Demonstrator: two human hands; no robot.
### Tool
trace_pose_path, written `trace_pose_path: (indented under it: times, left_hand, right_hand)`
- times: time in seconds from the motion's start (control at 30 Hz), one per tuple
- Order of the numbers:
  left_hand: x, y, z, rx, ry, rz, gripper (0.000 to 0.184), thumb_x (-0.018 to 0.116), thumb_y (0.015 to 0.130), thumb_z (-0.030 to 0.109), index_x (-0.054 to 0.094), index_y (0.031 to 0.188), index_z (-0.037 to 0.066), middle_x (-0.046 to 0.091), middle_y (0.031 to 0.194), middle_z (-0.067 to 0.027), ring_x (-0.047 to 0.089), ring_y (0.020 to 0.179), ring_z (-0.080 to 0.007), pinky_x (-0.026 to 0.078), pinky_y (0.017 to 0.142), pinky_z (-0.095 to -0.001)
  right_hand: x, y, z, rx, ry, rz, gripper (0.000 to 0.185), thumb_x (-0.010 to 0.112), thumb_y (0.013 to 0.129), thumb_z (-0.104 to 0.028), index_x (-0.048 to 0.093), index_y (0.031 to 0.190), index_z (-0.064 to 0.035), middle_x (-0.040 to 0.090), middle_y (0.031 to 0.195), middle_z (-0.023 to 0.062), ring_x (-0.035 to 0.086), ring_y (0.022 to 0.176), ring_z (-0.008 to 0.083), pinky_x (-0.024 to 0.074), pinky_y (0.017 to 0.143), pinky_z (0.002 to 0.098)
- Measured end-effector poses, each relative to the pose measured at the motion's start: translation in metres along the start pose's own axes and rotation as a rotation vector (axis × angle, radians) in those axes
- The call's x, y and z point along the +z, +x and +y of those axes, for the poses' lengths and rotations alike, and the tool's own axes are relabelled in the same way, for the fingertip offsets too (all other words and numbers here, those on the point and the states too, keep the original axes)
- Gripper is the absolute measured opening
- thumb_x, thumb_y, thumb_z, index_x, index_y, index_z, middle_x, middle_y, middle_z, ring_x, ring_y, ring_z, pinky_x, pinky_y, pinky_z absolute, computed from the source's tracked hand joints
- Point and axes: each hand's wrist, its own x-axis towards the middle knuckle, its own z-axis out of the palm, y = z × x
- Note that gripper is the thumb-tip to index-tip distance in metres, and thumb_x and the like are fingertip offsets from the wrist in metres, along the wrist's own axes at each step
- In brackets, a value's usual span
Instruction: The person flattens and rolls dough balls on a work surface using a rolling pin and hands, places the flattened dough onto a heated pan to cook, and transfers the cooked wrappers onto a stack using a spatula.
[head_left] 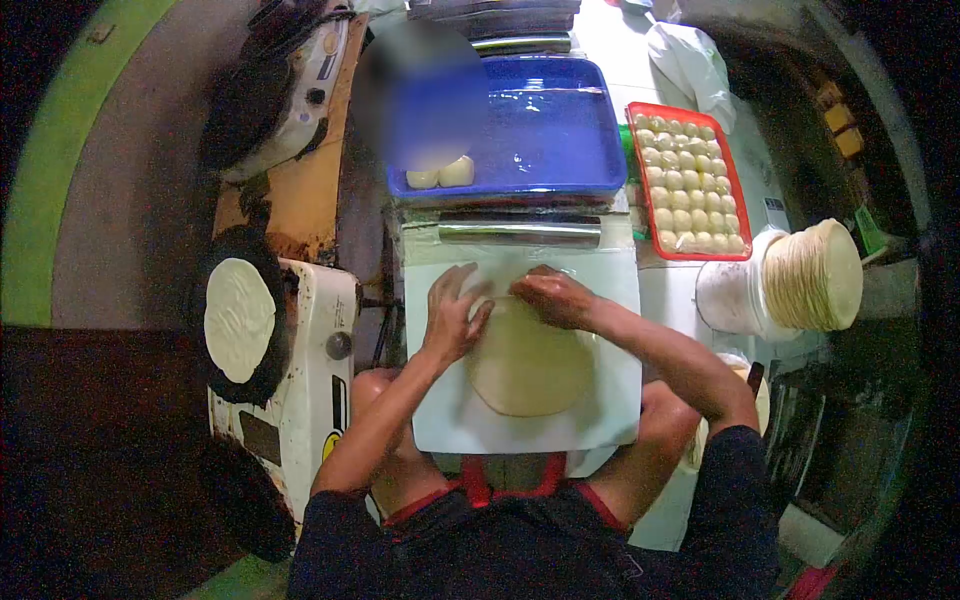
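Note:
A thin, round sheet of dough (532, 370) lies flat on the white board (432, 415) in front of me. My left hand (458, 312) is at the upper left edge of the sheet, its fingers apart and its thumb near the dough. At the upper edge my right hand (553, 298) has its fingers curled together by the dough; what they pinch, if anything, is hidden. A metal cylinder (520, 231) lies across the board's far end.
Beyond is a blue tray (560, 185) with dough balls (456, 171) at its left. Right of it are a red tray (744, 215) of several dough balls and a stack of flat rounds (815, 275). On the left, a flat round (239, 320) lies on a dark pan above a white stove (315, 370).

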Motion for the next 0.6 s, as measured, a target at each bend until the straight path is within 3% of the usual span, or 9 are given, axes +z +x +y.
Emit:
trace_pose_path:
  times: [0.07,0.17,0.23,0.27,0.3,0.37,0.43,0.5,0.6]
  left_hand:
    - [-0.001,-0.002,-0.016,0.122,-0.012,-0.083,0.028,0.072,0.086,0.021,0.070,0.112,0.010,0.056,0.139,-0.0160,0.046,0.131,-0.0438,0.033,0.111,-0.0540]
    - [-0.003,-0.009,-0.008,0.202,-0.049,-0.163,0.025,0.074,0.084,0.015,0.069,0.108,0.011,0.058,0.138,-0.0127,0.047,0.132,-0.0402,0.031,0.113,-0.0546]
    - [-0.001,-0.020,0.005,0.218,-0.108,-0.171,0.026,0.074,0.084,0.015,0.067,0.109,0.013,0.059,0.137,-0.0121,0.050,0.131,-0.0361,0.029,0.114,-0.0552]
    - [0.009,-0.031,0.003,0.225,-0.197,-0.152,0.022,0.065,0.095,0.024,0.064,0.114,0.012,0.064,0.125,-0.0125,0.059,0.121,-0.0313,0.038,0.108,-0.0507]
    - [0.008,-0.036,0.013,0.005,-0.323,-0.206,0.021,0.061,0.097,0.023,0.062,0.114,0.010,0.065,0.116,-0.0135,0.060,0.113,-0.0324,0.042,0.101,-0.0487]
    - [0.002,-0.040,0.032,-0.430,-0.571,-0.297,0.019,0.054,0.102,0.021,0.058,0.113,0.005,0.066,0.098,-0.0155,0.064,0.097,-0.0345,0.048,0.087,-0.0446]
    - [0.009,-0.043,0.029,-0.388,-0.544,-0.199,0.032,0.043,0.107,0.033,0.050,0.111,0.002,0.058,0.087,-0.0177,0.060,0.082,-0.0301,0.047,0.072,-0.0398]
    - [0.019,-0.053,0.025,-0.481,-0.599,-0.244,0.036,0.042,0.107,0.038,0.046,0.111,0.002,0.054,0.083,-0.0150,0.057,0.076,-0.0251,0.047,0.071,-0.0381]
    - [0.008,-0.073,0.034,-0.598,-0.834,-0.552,0.036,0.044,0.107,0.043,0.047,0.111,0.007,0.047,0.086,-0.0022,0.046,0.075,-0.0138,0.042,0.065,-0.0343]
  right_hand:
    - [-0.040,0.009,-0.022,0.258,0.078,-0.251,0.014,0.066,0.088,-0.012,0.065,0.099,-0.0035,0.068,0.089,0.0192,0.066,0.082,0.0360,0.0510,0.070,0.0471]
    - [-0.078,0.027,-0.014,0.342,-0.219,-0.700,0.023,0.068,0.090,-0.021,0.062,0.095,0.0005,0.065,0.088,0.0210,0.065,0.087,0.0363,0.0515,0.074,0.0453]
    - [-0.093,0.037,-0.019,0.341,0.140,-0.915,0.033,0.074,0.088,-0.032,0.063,0.091,-0.0015,0.066,0.086,0.0097,0.064,0.086,0.0272,0.0504,0.076,0.0431]
    - [-0.093,0.034,-0.016,0.387,0.466,-0.952,0.034,0.075,0.088,-0.034,0.063,0.092,-0.0020,0.066,0.087,0.0064,0.063,0.088,0.0248,0.0498,0.080,0.0421]
    - [-0.094,0.031,-0.011,0.426,0.788,-0.976,0.035,0.075,0.088,-0.035,0.062,0.094,-0.0026,0.066,0.089,0.0031,0.062,0.090,0.0225,0.0492,0.083,0.0411]
    - [-0.064,-0.002,0.010,0.647,0.866,-0.744,0.063,0.077,0.087,-0.024,0.047,0.137,-0.0001,0.055,0.132,0.0083,0.049,0.122,0.0204,0.0369,0.108,0.0351]
    - [-0.065,-0.020,-0.019,0.679,1.066,-0.560,0.081,0.077,0.086,-0.026,0.034,0.149,0.0022,0.046,0.144,0.0115,0.042,0.132,0.0219,0.0334,0.113,0.0371]
    - [-0.063,-0.024,-0.035,0.577,0.918,-0.728,0.094,0.078,0.084,-0.028,0.024,0.155,0.0000,0.033,0.157,0.0160,0.031,0.144,0.0253,0.0251,0.120,0.0398]
    - [-0.065,-0.026,-0.087,0.471,0.806,-0.749,0.091,0.075,0.087,-0.024,0.022,0.158,-0.0035,0.033,0.159,0.0147,0.033,0.144,0.0245,0.0268,0.119,0.0394]
